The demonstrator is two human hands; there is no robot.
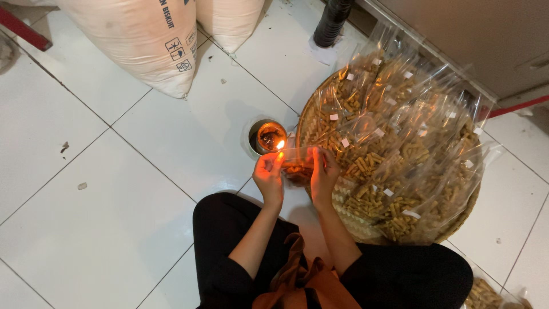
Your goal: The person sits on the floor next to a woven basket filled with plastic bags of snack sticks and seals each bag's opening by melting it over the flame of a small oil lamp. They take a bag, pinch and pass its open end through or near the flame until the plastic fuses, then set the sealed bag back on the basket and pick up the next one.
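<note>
- Two hands, left [269, 171] and right [323, 171], pinched on one snack bag [297, 167], its edge at the flame [280, 145]
- Sealing step, by the look; next, steady edge along flame, just left of the tray [452, 226]

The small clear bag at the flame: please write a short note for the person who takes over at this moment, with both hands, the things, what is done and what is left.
Left hand and right hand together hold one small clear bag of yellow-brown snack sticks, its top edge at the flame.
The flame burns in a small round pot on the white tile floor, beside the woven tray.
Done: many filled bags lie piled on the tray.
Left: this bag's edge is at the flame now; whether it is closed cannot be seen.
</note>
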